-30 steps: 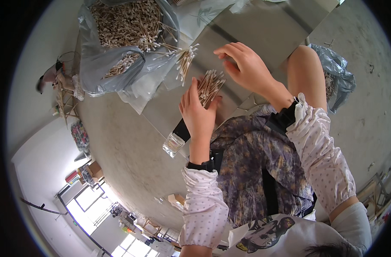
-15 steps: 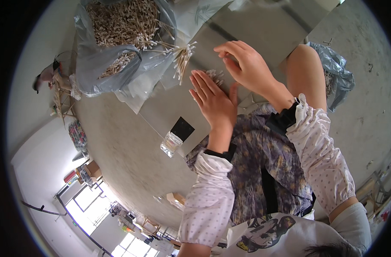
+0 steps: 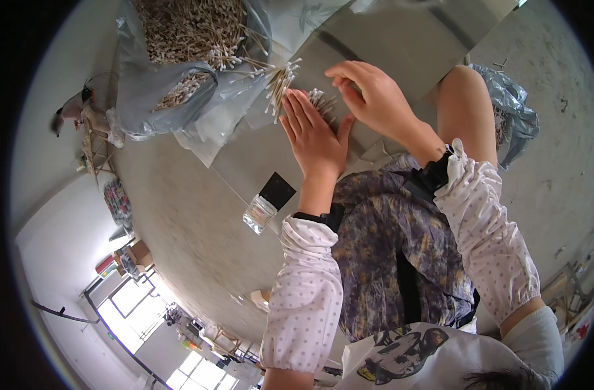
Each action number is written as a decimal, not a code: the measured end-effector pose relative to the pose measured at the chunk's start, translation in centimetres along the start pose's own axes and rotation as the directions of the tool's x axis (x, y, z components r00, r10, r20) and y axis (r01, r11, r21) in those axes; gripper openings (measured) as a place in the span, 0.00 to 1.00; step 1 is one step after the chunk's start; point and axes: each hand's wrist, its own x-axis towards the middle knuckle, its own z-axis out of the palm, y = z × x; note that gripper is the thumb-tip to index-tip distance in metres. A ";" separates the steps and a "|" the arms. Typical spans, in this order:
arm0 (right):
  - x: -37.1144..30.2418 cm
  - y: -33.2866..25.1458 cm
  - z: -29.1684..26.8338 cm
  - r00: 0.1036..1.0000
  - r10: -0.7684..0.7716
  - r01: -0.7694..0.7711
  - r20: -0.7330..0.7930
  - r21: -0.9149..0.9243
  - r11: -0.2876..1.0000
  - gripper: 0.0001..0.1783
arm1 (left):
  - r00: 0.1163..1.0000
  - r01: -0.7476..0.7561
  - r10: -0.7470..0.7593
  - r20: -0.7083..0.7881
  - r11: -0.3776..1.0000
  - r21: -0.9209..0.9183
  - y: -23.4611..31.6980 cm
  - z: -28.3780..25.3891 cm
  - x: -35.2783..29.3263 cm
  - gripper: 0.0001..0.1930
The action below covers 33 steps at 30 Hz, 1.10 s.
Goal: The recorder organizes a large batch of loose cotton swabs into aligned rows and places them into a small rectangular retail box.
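Left hand [image 3: 315,142] has slid a bit up and left since half a second ago. It's flat, fingers straight, palm down over a bundle of cotton swabs [image 3: 320,99] on the desk [image 3: 388,39], upper center of the frame, not clenched around them. Right hand [image 3: 383,101] is just right of that, loosely bent, nothing visible in it. More swabs fill a gray bag [image 3: 138,114], upper left.

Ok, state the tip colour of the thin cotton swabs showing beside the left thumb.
The thin cotton swabs have white tips; the head view shows them best.
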 end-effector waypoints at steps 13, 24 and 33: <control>0.0 0.5 0.1 1.000 -0.005 0.005 -0.013 -0.014 1.000 0.12 | 0.993 0.112 -0.102 0.059 0.973 -0.202 0.6 -3.4 -2.3 0.54; -0.2 0.2 -0.3 0.999 -0.006 0.008 0.052 -0.034 0.999 0.10 | 0.997 0.047 -0.048 0.065 0.999 0.020 2.6 -0.2 -3.9 0.56; -1.5 -0.4 -2.0 0.913 -0.069 0.113 0.403 -0.087 0.990 0.02 | 0.991 0.063 -0.064 0.118 0.998 0.014 3.0 -0.6 -5.0 0.57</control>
